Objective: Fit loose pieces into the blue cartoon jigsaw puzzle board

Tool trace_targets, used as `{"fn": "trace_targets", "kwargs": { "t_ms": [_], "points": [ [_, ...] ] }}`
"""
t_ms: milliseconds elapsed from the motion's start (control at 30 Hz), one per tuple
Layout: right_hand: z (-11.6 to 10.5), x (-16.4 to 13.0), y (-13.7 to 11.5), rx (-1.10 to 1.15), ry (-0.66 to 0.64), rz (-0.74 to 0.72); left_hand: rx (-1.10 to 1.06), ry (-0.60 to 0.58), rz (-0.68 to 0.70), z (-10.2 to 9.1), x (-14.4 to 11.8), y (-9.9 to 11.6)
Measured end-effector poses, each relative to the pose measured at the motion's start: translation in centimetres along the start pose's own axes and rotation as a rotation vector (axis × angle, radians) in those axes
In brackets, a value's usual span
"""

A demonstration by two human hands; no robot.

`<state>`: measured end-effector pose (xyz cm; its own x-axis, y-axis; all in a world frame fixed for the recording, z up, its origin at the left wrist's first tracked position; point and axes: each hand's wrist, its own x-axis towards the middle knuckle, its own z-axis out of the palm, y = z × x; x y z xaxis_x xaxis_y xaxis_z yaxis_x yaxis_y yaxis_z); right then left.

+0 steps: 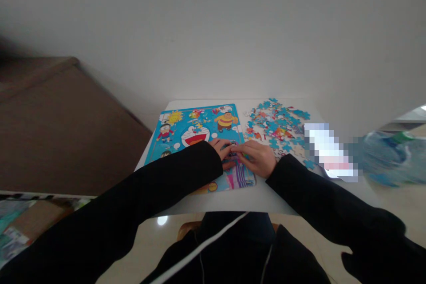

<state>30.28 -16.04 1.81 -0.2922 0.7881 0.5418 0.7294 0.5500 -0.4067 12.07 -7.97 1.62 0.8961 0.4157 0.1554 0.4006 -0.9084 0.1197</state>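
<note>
A blue cartoon jigsaw puzzle [213,117] lies on the white table in front of me, with several figures printed on it. My left hand [223,151] rests over its lower right part, thumb and fingers apart. From the right, my right hand [258,157] reaches in with fingers pinched together, its fingertips meeting those of the left hand. Whatever is in that pinch is too small and covered to name. Beyond the right hand spreads a heap of loose puzzle pieces [266,117], mostly blue, some orange and white.
A phone-like bright slab [329,151], blurred out, lies at the right of the white table [213,206]. Past that edge is a clear plastic bag [396,155] with blue contents. Brown furniture [66,128] stands on the left, a pale wall [213,31] behind. A white cord [199,248] crosses my lap.
</note>
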Motion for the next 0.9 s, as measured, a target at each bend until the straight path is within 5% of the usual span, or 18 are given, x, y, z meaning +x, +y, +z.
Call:
{"fn": "trace_targets", "kwargs": {
  "t_ms": [233,467,700,900],
  "points": [
    [-0.1,0.1,-0.4,-0.098,-0.019,-0.111,-0.005,-0.028,0.074,-0.5,-1.8,1.0],
    [-2.3,-0.1,-2.3,-0.299,-0.196,-0.099,0.103,-0.075,0.049,-0.1,-4.3,1.5],
    [-5.9,-5.5,-1.4,-0.454,-0.271,0.134,0.102,-0.076,0.052,-0.2,-4.9,1.4],
    [-5.3,-8.4,-0.9,-0.498,-0.190,0.107,0.107,-0.093,0.045,-1.2,-4.9,1.7]
  ]
}}
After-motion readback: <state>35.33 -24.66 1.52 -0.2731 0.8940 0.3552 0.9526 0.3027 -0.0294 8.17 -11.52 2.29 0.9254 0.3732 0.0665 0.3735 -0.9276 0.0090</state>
